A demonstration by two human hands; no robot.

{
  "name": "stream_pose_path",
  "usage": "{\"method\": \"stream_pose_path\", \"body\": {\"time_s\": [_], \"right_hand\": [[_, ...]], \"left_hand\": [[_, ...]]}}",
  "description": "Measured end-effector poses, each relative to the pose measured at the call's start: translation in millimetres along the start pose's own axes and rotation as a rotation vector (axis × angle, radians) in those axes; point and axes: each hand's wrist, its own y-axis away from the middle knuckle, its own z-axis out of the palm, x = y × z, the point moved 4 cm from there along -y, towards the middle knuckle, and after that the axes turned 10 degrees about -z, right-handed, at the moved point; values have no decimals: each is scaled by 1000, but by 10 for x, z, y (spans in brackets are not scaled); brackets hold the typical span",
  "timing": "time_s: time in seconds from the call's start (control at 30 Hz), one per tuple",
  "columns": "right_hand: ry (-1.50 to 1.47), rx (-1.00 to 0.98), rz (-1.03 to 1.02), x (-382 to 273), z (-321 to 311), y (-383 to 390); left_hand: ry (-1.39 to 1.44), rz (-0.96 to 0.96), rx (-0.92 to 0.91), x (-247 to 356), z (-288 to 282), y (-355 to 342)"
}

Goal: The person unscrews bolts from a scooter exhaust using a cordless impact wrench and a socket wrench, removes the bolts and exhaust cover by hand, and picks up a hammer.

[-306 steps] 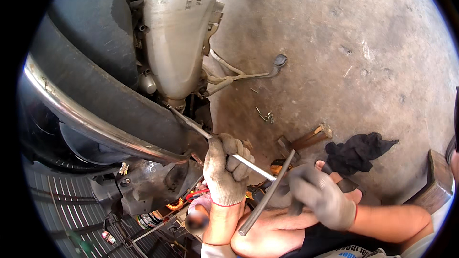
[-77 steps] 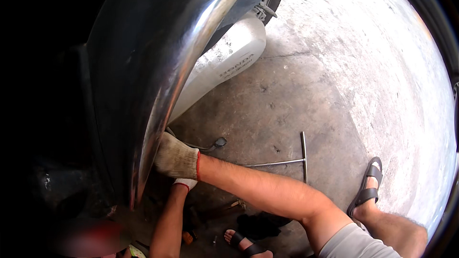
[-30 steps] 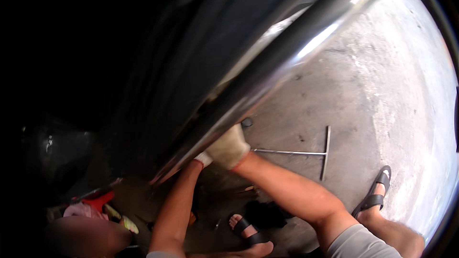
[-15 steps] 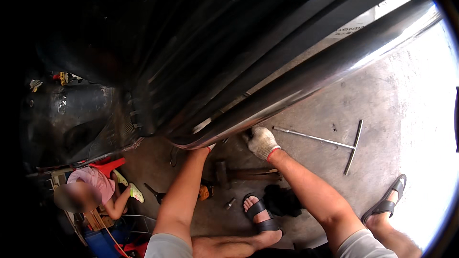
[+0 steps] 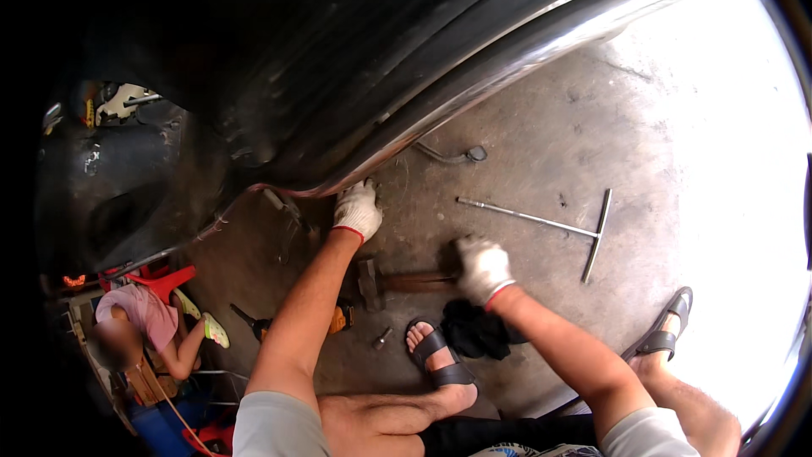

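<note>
My left hand (image 5: 358,210), in a white knit glove with a red cuff, is at the lower edge of a dark vehicle panel (image 5: 474,97). Its fingers reach up against that edge, loosely extended, with no tool visible in them. My right hand (image 5: 485,271), gloved the same way, is lower and further right, over the end of a wooden-handled hammer (image 5: 414,282) on the floor. Motion smears its fingers, so I cannot see whether they hold the handle. A black cloth (image 5: 475,330) lies just below that hand.
A T-handle wrench (image 5: 541,222) lies on the concrete to the right. A yellow and black power tool (image 5: 342,318) and a small metal socket (image 5: 383,338) are near my left foot. A person in pink (image 5: 144,313) crouches at far left by a red stool (image 5: 173,281).
My right hand has drawn back from the panel edge down to the hammer handle's end. The view has shifted, and my left hand, mostly hidden before, now shows at the panel edge.
</note>
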Motion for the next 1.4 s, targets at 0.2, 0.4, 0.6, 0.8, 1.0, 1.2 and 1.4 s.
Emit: {"method": "stream_pose_path", "body": {"time_s": [0.2,0.4,0.6,0.8,1.0,1.2,1.4], "right_hand": [[258,-138,-238,-793,754,-270],[41,-193,-4,-789,639,-315],[447,-372,-169,-348,-710,485],[575,-588,271,326,-2742,1955],[-183,90,147,1158,-3202,3104],[-530,271,439,2241,-2702,2188],[-1264,451,342,2478,-2642,1883]], "left_hand": [[391,62,26,244,-709,216],[754,277,116,599,-1343,760],[1437,316,303,259,-1381,779],[1748,378,172,246,-1122,471],[1266,506,372,164,-1165,481],[1921,310,-226,721,-1536,388],[-323,242,895,617,-1648,343]]}}
